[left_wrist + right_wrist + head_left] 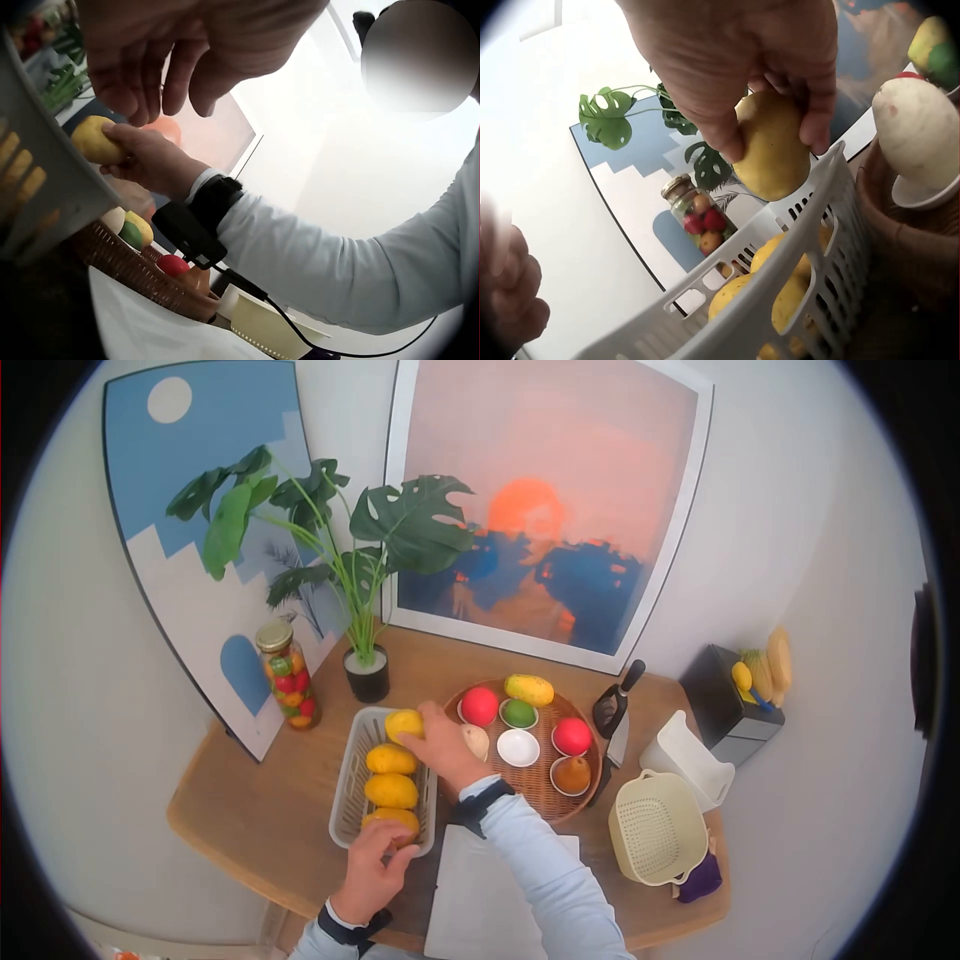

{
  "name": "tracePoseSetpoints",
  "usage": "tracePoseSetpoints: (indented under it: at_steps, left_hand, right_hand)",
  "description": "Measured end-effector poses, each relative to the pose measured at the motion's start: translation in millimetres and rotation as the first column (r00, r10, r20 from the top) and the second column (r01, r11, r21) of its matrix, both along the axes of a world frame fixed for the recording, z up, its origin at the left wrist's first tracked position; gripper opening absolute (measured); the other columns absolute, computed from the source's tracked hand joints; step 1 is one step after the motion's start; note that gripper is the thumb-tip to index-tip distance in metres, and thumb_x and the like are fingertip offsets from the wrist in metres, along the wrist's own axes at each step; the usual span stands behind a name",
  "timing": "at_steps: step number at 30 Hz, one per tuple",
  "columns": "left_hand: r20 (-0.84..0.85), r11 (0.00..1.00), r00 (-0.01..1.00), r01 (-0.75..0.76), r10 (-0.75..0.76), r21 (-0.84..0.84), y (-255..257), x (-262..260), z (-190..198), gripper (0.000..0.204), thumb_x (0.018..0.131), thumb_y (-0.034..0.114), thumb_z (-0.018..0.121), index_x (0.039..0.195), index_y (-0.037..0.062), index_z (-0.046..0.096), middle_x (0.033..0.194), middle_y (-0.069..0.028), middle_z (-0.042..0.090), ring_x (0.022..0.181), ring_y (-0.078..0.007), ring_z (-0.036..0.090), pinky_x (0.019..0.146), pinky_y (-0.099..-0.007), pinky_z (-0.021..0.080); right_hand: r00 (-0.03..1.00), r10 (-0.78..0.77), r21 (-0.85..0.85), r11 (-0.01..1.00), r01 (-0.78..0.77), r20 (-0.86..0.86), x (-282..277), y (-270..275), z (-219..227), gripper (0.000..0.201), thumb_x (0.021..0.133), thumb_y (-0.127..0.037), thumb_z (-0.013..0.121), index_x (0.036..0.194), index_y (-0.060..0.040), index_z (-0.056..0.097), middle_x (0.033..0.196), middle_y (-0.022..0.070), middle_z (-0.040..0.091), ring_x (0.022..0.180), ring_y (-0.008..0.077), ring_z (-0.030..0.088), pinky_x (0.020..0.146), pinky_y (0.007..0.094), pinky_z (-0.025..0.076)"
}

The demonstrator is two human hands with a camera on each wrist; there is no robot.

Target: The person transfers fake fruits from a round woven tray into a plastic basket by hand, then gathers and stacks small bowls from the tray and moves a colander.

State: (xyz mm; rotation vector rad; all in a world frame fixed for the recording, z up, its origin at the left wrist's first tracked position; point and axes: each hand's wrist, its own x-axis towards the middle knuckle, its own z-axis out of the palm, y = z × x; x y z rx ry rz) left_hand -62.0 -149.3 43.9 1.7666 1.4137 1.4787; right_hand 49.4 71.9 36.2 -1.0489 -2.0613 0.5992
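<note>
Four yellow fruits (391,791): three are lying in the grey basket (343,808), lining up one behind another from its near end; the fourth is sitting in my fingers.
Held fruit (404,724): I am holding it at the basket's far end; in the right wrist view it is showing above the rim.
Its long axis: in the right wrist view it is running up and down with a slight slant; I cannot tell which end is the stem.
Three lying fruits: their long axes are running crosswise, left to right, while the basket's own length is pointing away from me.
Right hand (450,745): I am pinching the held fruit between thumb and fingers.
Left hand (370,875): I am hanging it over the near end with loosely bent fingers, gripping nothing, close by the nearest fruit; whether a fingertip is touching it I cannot tell.
One wicker tray (540,785): it is standing just right of the basket, bearing two red fruits (573,737), one green fruit (519,713), one yellow oblong (529,689), one cream fruit (475,741), one brown pear (571,774) and, near the middle, one white bowl (518,748).
One jar (288,678): it is standing beyond the basket, to the left, displaying colourful contents.
One plant (410,530): it is rising from a black pot (367,682).
Two pictures (550,440): they are leaning behind everything.
</note>
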Motion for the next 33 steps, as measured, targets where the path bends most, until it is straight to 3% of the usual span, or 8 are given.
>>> tracePoseSetpoints:
  at_steps: [4, 9, 16, 20, 26, 28, 29, 33]
  left_hand:
    - [-0.032, 0.999, 0.999, 0.000, -0.001, -0.041, 3, -14, -2, 0.025, 0.080, -0.004, 0.074, 0.102, -0.0014, 0.064, 0.099, -0.0145, 0.063, 0.084, -0.0262, 0.066, 0.068, -0.0308, 0.056]
    - [-0.100, 0.998, 0.995, 0.009, -0.014, -0.055, 8, -25, -6, 0.025, 0.079, -0.006, 0.074, 0.101, -0.0022, 0.064, 0.099, -0.0151, 0.063, 0.082, -0.0268, 0.067, 0.067, -0.0315, 0.057]
    - [-0.100, 0.996, 0.995, 0.008, -0.017, -0.088, 9, -30, -14, 0.025, 0.077, -0.006, 0.074, 0.100, -0.0026, 0.063, 0.098, -0.0156, 0.063, 0.079, -0.0303, 0.066, 0.066, -0.0333, 0.056]
    - [-0.233, 0.994, 0.969, 0.067, -0.085, -0.083, 17, -32, -4, 0.022, 0.079, 0.000, 0.073, 0.099, -0.0001, 0.063, 0.097, -0.0165, 0.062, 0.084, -0.0350, 0.063, 0.072, -0.0382, 0.054]
    - [-0.527, 0.921, 0.767, 0.378, -0.367, -0.091, 65, -11, 6, 0.016, 0.082, 0.011, 0.069, 0.092, 0.0019, 0.060, 0.095, -0.0150, 0.060, 0.092, -0.0356, 0.060, 0.078, -0.0441, 0.050]
    - [-0.746, 0.853, 0.526, 0.512, -0.408, -0.105, 80, -6, 1, 0.012, 0.083, 0.011, 0.065, 0.088, 0.0015, 0.060, 0.094, -0.0151, 0.061, 0.089, -0.0343, 0.061, 0.077, -0.0442, 0.051]
    - [-0.724, 0.888, 0.589, 0.455, -0.359, -0.071, 81, -8, -7, 0.012, 0.083, 0.011, 0.065, 0.088, 0.0015, 0.060, 0.094, -0.0151, 0.061, 0.089, -0.0343, 0.061, 0.077, -0.0442, 0.051]
    - [-0.766, 0.836, 0.459, 0.518, -0.450, -0.181, 91, -1, -6, 0.011, 0.081, 0.010, 0.063, 0.086, 0.0010, 0.063, 0.092, -0.0167, 0.061, 0.086, -0.0352, 0.065, 0.076, -0.0431, 0.054]
  right_hand:
    - [0.990, 0.048, -0.116, 0.993, -0.033, 0.133, -15, 4, -8, 0.046, 0.083, -0.024, 0.073, 0.115, 0.0042, 0.053, 0.114, 0.0289, 0.060, 0.106, 0.0455, 0.060, 0.092, 0.0485, 0.049]
    - [0.916, -0.082, 0.230, 0.973, -0.012, 0.394, -4, 8, -23, 0.033, 0.081, -0.016, 0.072, 0.108, 0.0006, 0.063, 0.111, 0.0191, 0.061, 0.112, 0.0391, 0.054, 0.094, 0.0464, 0.047]
    - [0.993, -0.055, 0.239, 0.971, 0.028, 0.108, 42, -14, -3, 0.029, 0.077, -0.010, 0.074, 0.102, 0.0012, 0.065, 0.111, 0.0184, 0.062, 0.105, 0.0402, 0.057, 0.091, 0.0456, 0.047]
    - [0.940, -0.240, 0.349, 0.925, 0.147, 0.241, 108, -25, -5, 0.030, 0.076, -0.014, 0.076, 0.102, -0.0016, 0.066, 0.111, 0.0172, 0.064, 0.105, 0.0382, 0.059, 0.089, 0.0493, 0.046]
    - [0.630, -0.611, 0.368, 0.791, 0.488, 0.479, 186, -46, -14, 0.055, 0.074, -0.033, 0.081, 0.120, -0.0115, 0.062, 0.124, 0.0122, 0.059, 0.121, 0.0353, 0.050, 0.094, 0.0553, 0.039]
    - [0.649, -0.563, 0.260, 0.821, 0.508, 0.512, 206, -45, -26, 0.056, 0.074, -0.030, 0.081, 0.123, -0.0104, 0.060, 0.130, 0.0145, 0.056, 0.123, 0.0390, 0.049, 0.098, 0.0598, 0.039]
    - [0.672, -0.562, 0.233, 0.822, 0.520, 0.483, 207, -52, -22, 0.057, 0.073, -0.027, 0.081, 0.123, -0.0096, 0.059, 0.131, 0.0169, 0.055, 0.122, 0.0410, 0.050, 0.101, 0.0603, 0.039]
    - [0.755, -0.414, 0.188, 0.909, 0.372, 0.509, 244, -41, -47, 0.062, 0.070, -0.022, 0.084, 0.124, -0.0073, 0.058, 0.133, 0.0220, 0.051, 0.121, 0.0444, 0.049, 0.103, 0.0532, 0.040]
